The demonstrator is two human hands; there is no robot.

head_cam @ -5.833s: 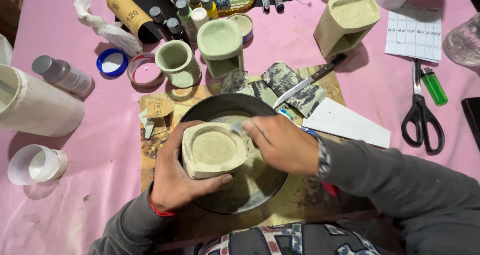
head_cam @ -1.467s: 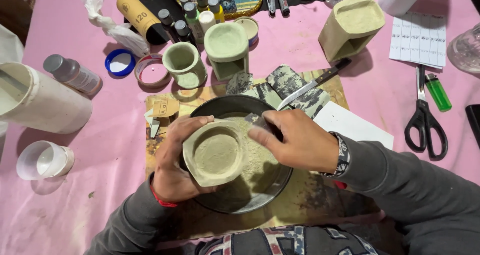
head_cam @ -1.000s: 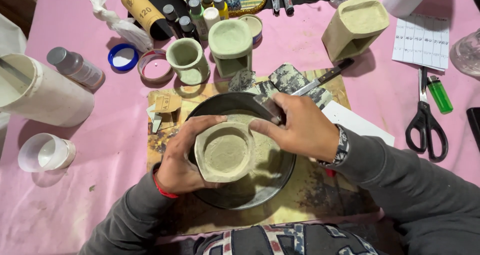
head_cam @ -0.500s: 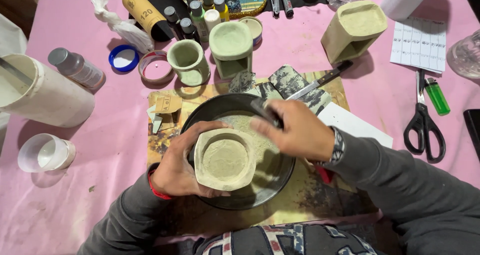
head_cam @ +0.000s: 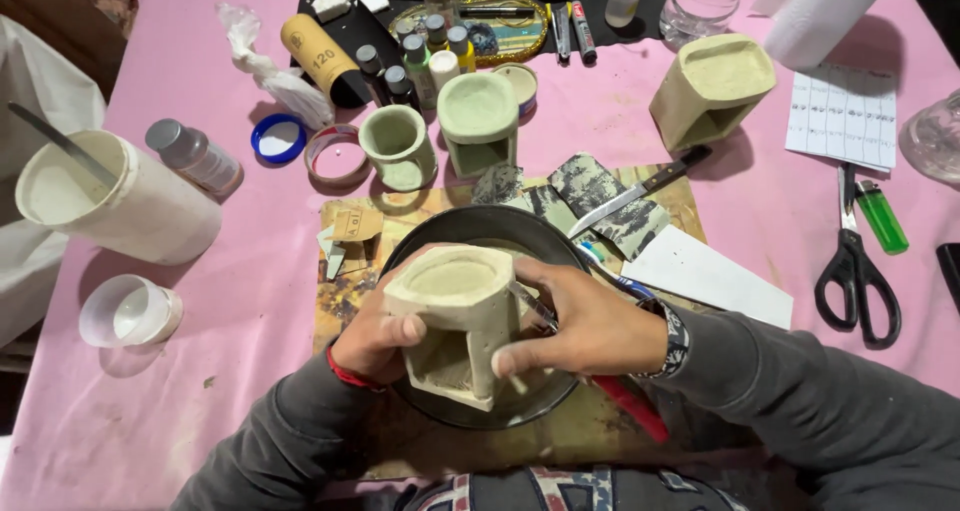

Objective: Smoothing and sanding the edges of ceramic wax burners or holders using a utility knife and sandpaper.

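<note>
Both hands (head_cam: pixel 375 336) (head_cam: pixel 585 326) hold a clay burner (head_cam: pixel 455 321), perhaps over a pan (head_cam: pixel 480 226).

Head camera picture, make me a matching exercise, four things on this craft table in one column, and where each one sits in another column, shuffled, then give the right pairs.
Things:
1. scissors
2. green lighter
3. knife
4. pale clay block

Places:
A. on the patterned paper behind the dark bowl
B. held between the left hand and right hand, above the bowl
C. far right on the pink cloth, black handles toward the person
D. just right of the scissors' blades

Pairs: 1-C, 2-D, 3-A, 4-B
</note>
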